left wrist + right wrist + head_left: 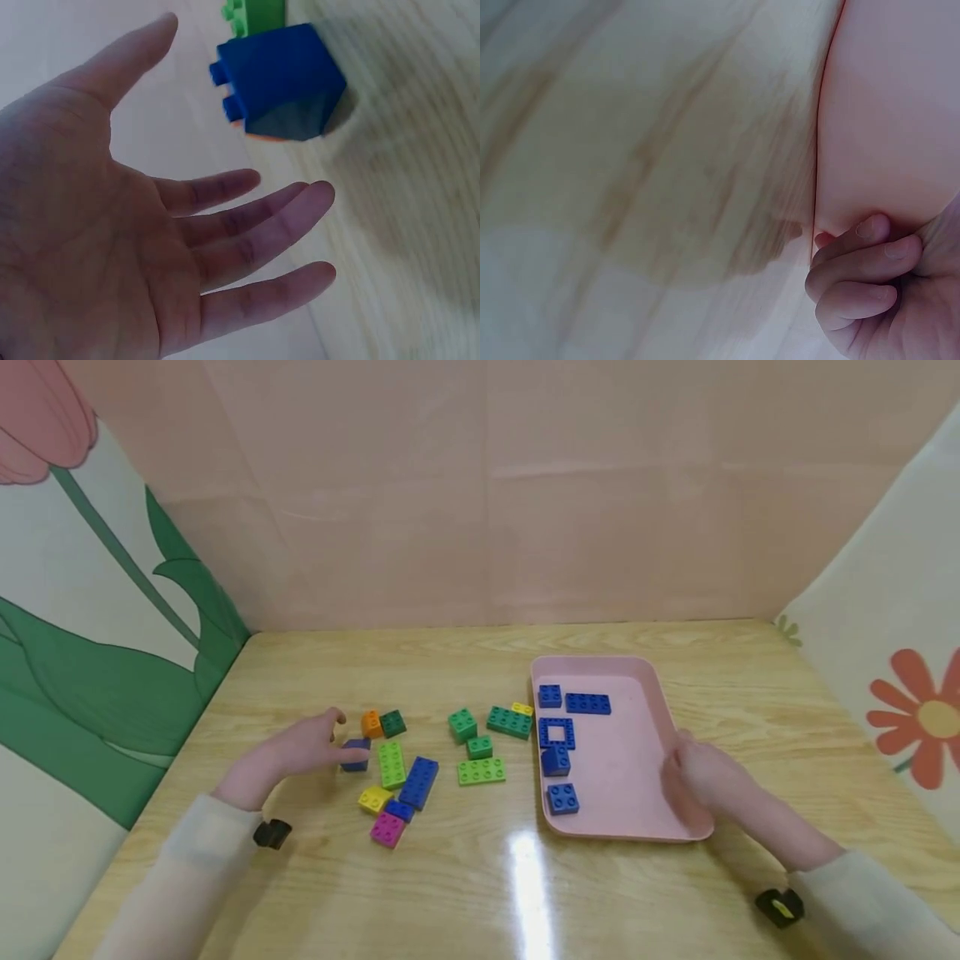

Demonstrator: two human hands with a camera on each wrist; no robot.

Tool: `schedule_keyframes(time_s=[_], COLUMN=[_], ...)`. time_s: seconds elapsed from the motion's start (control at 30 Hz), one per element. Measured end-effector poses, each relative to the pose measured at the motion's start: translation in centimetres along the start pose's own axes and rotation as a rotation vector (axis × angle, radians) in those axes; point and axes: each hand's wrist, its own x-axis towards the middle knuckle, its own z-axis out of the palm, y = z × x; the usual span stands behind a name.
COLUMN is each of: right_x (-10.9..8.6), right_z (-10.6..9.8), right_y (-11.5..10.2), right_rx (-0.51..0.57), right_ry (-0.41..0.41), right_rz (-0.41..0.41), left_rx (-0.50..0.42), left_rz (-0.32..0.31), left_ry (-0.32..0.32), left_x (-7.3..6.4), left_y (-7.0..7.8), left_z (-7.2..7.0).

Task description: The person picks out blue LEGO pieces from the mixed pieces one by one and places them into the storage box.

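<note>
My left hand [296,749] reaches over the left side of the table, fingers apart and nothing held. Beside its thumb and fingers stands a blue brick with a slanted side [289,75]; in the left wrist view a gap shows between them. At the right, my right hand [708,772] grips the right rim of a pink tray [626,743], its fingers curled at the edge in the right wrist view. Inside the tray, along its left side, lie several blue bricks, among them a long one [588,703] and a square frame-shaped one [557,723].
Near the left hand lie an orange brick [371,724], a lime brick [392,765], a long blue brick [418,782], a yellow brick [375,800] and a magenta brick [387,830]. Several green bricks, one a dark green [509,722], sit left of the tray.
</note>
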Motion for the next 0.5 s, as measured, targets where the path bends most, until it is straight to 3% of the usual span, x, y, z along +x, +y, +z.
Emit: schedule_keyframes(time_s=[0.27, 0.5], right_x=[-0.1, -0.1], right_z=[0.4, 0.2], right_y=[0.1, 0.0], right_rx=[-0.009, -0.005], right_ry=[0.026, 0.012], right_rz=[-0.016, -0.005], left_rx=[0.032, 0.008], left_rz=[-0.021, -0.029], left_ry=[-0.011, -0.021], left_x=[0.3, 0.7], left_y=[0.1, 0.2], left_z=[0.9, 1.2])
